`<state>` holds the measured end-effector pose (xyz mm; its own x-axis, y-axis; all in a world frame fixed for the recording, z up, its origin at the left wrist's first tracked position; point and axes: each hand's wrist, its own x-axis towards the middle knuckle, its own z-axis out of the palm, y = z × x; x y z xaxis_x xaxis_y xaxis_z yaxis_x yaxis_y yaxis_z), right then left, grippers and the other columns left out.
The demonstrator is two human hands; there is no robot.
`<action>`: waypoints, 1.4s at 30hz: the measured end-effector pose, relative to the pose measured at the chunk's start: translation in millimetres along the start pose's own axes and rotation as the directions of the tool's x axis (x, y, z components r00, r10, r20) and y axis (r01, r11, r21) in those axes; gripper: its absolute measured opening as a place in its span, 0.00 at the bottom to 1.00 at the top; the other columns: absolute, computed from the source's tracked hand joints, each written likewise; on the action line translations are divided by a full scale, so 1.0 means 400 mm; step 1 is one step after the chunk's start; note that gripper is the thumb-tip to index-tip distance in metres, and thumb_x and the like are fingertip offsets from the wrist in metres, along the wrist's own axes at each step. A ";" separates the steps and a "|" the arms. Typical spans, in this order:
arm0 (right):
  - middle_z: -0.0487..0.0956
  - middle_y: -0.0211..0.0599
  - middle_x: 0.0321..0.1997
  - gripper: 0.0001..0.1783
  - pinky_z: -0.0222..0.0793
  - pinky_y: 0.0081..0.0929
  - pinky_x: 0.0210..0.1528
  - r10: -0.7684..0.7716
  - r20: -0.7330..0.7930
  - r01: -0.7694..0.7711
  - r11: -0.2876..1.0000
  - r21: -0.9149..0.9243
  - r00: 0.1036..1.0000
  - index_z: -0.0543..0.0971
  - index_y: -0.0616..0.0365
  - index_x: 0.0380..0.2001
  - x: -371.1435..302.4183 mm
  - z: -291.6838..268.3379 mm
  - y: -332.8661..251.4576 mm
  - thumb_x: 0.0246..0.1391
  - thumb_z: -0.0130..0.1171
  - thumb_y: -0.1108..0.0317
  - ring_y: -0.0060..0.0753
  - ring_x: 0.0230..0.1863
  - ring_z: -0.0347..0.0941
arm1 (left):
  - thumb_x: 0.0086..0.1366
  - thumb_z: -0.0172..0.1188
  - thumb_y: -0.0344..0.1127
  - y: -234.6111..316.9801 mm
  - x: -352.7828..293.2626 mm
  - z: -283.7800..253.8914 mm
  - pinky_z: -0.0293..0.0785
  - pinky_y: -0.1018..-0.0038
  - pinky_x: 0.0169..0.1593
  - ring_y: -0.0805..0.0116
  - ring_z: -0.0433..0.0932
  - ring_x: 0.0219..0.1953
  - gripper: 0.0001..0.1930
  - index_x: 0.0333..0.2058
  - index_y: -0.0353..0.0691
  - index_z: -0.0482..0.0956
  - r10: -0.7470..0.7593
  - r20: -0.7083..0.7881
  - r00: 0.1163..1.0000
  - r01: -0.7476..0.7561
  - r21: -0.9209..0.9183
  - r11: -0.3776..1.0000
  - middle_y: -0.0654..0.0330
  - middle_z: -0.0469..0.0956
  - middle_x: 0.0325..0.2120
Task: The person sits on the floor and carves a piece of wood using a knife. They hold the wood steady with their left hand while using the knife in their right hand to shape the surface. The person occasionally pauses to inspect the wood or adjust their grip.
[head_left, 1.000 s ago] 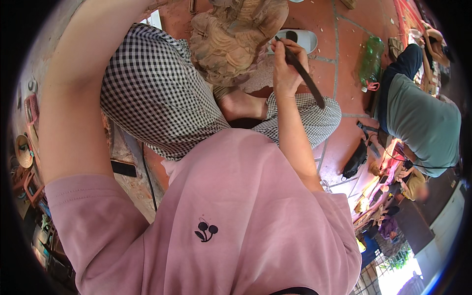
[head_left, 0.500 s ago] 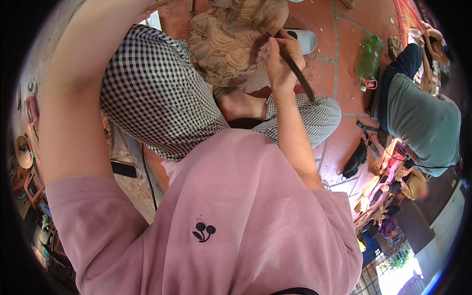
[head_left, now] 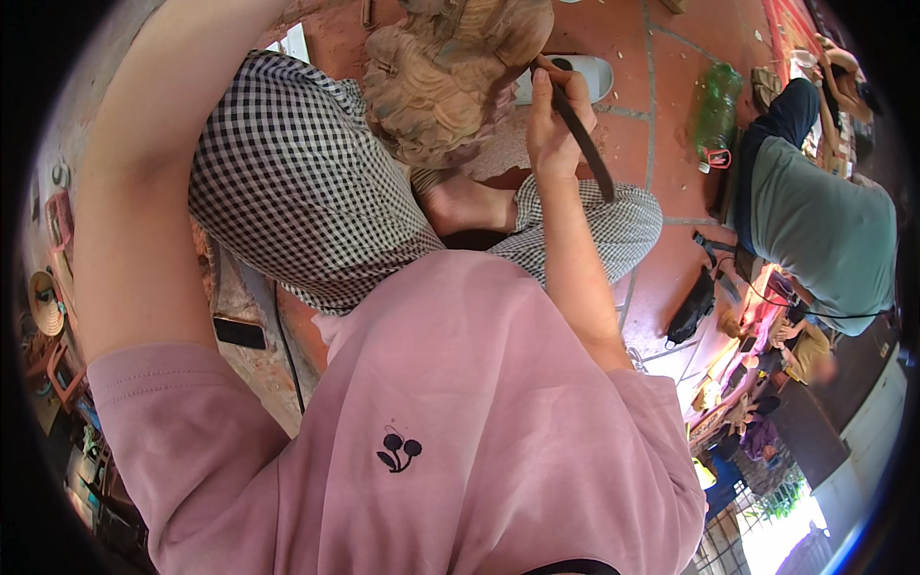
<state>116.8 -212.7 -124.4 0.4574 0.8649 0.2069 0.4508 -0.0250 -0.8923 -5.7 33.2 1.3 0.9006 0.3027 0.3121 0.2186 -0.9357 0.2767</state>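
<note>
A brown wooden carving [head_left: 431, 91] with wavy, layered relief rises in front of my crossed legs, its top cut off by the upper edge. My right hand [head_left: 559, 129] is at the carving's right side. Its fingers are closed round a long, dark, flat file-like tool [head_left: 592, 153], whose rear end points back toward my right knee. The tool's front end meets or lies close to the carving; contact cannot be made out. My left arm reaches up along the left side and leaves the picture at the top, so that hand does not show.
Behind my right hand lies a light slipper [head_left: 596, 79] on the red tiles. Farther right are a green plastic bottle [head_left: 719, 110], a black strapped bag [head_left: 692, 307] and a seated person in a grey-green top [head_left: 815, 225]. A dark phone-like slab [head_left: 240, 333] lies left of my legs.
The carving appears slightly farther left in the picture. My right hand has shifted a little, its thumb now lying along the tool, which it still grips.
</note>
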 end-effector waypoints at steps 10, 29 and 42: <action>0.85 0.46 0.44 0.09 0.76 0.27 0.45 -0.077 -0.042 0.080 0.995 0.057 0.996 0.78 0.66 0.34 0.003 0.012 0.049 0.59 0.65 0.69 0.31 0.43 0.80 | 0.56 0.61 0.55 0.008 0.006 -0.001 0.70 0.59 0.60 0.49 0.74 0.57 0.33 0.57 0.41 0.76 -0.005 0.000 1.000 0.005 -0.007 1.000 0.48 0.77 0.54; 0.86 0.43 0.44 0.09 0.76 0.24 0.44 -0.178 -0.002 0.178 0.984 0.030 0.984 0.80 0.64 0.38 0.004 0.002 0.063 0.58 0.67 0.71 0.25 0.40 0.80 | 0.56 0.62 0.53 0.001 0.004 -0.001 0.68 0.59 0.62 0.50 0.73 0.59 0.33 0.57 0.43 0.76 -0.014 0.010 1.000 0.014 -0.003 1.000 0.48 0.76 0.56; 0.81 0.53 0.50 0.07 0.79 0.32 0.53 0.171 0.080 -0.185 0.783 0.594 0.982 0.74 0.67 0.38 0.034 -0.007 0.094 0.65 0.57 0.73 0.39 0.47 0.82 | 0.55 0.63 0.51 -0.019 0.008 -0.019 0.67 0.59 0.63 0.47 0.72 0.60 0.34 0.58 0.40 0.75 0.015 0.017 1.000 -0.015 -0.040 0.999 0.45 0.75 0.57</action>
<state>142.2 -203.3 -154.1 0.4653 0.8850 0.0182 -0.1867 0.1182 -0.9753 -7.4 42.5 6.8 0.9101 0.2852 0.3007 0.1903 -0.9321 0.3081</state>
